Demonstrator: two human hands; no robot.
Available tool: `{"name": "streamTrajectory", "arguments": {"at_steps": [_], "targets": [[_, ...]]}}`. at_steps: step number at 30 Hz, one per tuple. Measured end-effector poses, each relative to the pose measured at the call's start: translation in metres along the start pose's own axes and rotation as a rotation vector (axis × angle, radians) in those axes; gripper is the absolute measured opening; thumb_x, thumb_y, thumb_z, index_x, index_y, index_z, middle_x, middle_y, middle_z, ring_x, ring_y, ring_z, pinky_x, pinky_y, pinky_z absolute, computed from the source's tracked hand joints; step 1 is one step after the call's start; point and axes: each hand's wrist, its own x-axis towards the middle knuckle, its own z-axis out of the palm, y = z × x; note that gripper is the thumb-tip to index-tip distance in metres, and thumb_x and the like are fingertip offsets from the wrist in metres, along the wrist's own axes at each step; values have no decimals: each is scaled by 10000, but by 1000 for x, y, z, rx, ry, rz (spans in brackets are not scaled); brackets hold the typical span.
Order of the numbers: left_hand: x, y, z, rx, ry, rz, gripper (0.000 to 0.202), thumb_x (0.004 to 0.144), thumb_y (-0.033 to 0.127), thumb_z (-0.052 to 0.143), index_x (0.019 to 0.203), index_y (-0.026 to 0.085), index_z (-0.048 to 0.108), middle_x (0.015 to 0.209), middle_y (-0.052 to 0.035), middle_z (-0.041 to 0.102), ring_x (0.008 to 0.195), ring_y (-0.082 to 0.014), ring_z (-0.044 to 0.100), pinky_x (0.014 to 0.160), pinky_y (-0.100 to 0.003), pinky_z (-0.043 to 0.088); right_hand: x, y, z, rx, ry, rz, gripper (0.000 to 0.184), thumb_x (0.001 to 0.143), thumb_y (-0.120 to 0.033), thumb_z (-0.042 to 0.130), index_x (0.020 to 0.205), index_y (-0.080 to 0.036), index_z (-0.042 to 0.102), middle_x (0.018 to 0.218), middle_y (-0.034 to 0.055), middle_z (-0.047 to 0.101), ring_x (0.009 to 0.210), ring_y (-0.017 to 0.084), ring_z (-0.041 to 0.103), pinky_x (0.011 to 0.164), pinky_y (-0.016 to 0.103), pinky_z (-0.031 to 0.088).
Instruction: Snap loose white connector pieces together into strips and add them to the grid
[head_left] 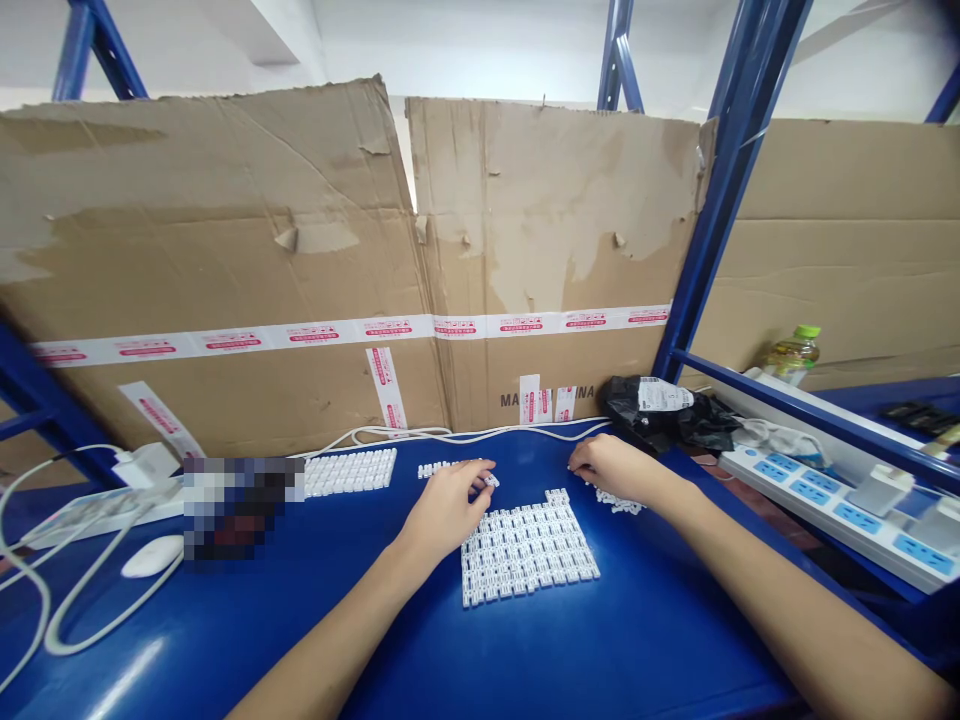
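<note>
A block of small white plastic pieces (529, 550), laid side by side in rows, rests on the blue table. My left hand (448, 503) is over its far left corner, with thumb and fingers closed on a small white plastic piece (490, 481). Beyond that hand lies a short row of similar white pieces (433, 469), partly covered by it. To the right, my right hand (609, 466) touches down near the table with fingertips pinched together; what they hold is too small to make out. Loose white pieces (622, 504) lie beneath its wrist.
Another block of white pieces (352, 471) sits at the back left, beside a blurred-out patch. A white mouse-shaped object (152, 557), cables and a power strip (82, 512) are farther left. Cardboard (315, 270) walls the back. At right are a black bag (679, 425) and another power strip (840, 510).
</note>
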Motion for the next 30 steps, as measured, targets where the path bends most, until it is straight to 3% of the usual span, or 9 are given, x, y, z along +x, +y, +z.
{"name": "streamTrajectory", "arguments": {"at_steps": [7,10,14,17,22,26,30], "targets": [[-1,6,0,-206,53,-68,383,866,173,669,1248,187,684,1055,-69,791,926,-207,787,925,-387,653,6,-12,4,-2,31,-70,322,816,18,539,920,-193,759,929,76,754,876,225,697,821,301,516],[0,10,1,-331,61,-121,403,830,150,692,1230,192,673,1053,-58,783,870,-189,794,876,-357,667,7,-16,6,65,81,-92,365,797,35,531,990,-178,756,977,83,730,837,207,686,783,294,532],[2,16,1,-443,66,-216,365,829,178,722,1191,195,680,1068,-71,791,902,-210,791,804,-340,669,9,-18,8,241,190,-93,241,920,-105,592,1020,-202,789,1011,85,725,827,202,699,801,330,562],[1,19,2,-533,62,-233,318,847,229,738,1160,196,693,1116,-92,794,977,-234,782,862,-375,655,11,-25,9,488,274,-57,141,955,-249,665,966,-235,805,985,64,756,877,213,721,836,353,577],[0,21,5,-611,66,-220,313,852,268,751,1150,190,694,1133,-105,791,983,-238,774,916,-421,635,13,-49,11,983,251,12,231,913,-403,756,1065,-240,815,915,45,773,824,198,731,799,350,603],[0,24,7,-651,76,-215,365,840,282,773,1180,185,682,1119,-107,791,972,-235,772,906,-419,638,15,-64,14,1097,213,58,243,851,-425,825,1010,-242,838,888,46,788,817,198,733,794,350,601],[-1,27,8,-665,88,-218,345,826,282,791,1144,186,699,1101,-102,796,951,-234,780,895,-409,645,16,-71,21,1110,277,92,208,814,-421,864,920,-242,844,869,39,778,771,189,725,760,336,600]]}}
